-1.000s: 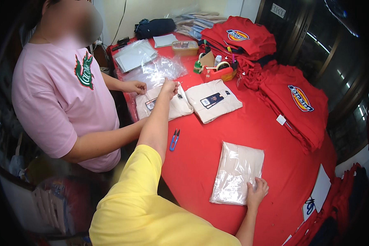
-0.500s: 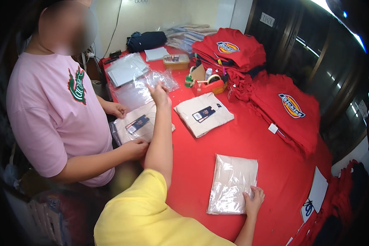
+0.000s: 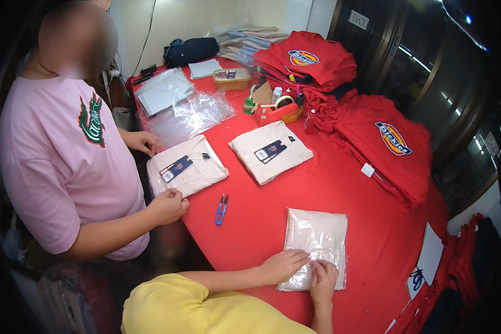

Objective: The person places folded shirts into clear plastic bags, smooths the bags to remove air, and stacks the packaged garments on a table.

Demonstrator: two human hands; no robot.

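A beige folded garment in a clear plastic bag (image 3: 317,225) lies flat on the red-covered table in front of me. My left hand (image 3: 284,267) rests across its lower left part, fingers stretched out over the plastic. Beside it, my right hand (image 3: 323,281) bends its fingers onto the lower part of the bag, closed on the plastic. The fingertips of both hands nearly meet. Whether something small lies between them I cannot make out. To the left, a co-worker's hands (image 3: 170,206) hold the edges of a beige folded garment with a dark tag (image 3: 192,181).
Blue thread snips (image 3: 221,210) lie near the table's left edge. Another folded beige garment (image 3: 278,161) is beyond. A red tape dispenser (image 3: 267,115), clear bags (image 3: 197,114) and a plastic tub (image 3: 232,78) stand farther back. Red garments (image 3: 373,122) are piled at right.
My left hand has come down from above the co-worker's garment to the bagged one. My right hand has shifted left along the bag. The snips now show, uncovered by my arm.
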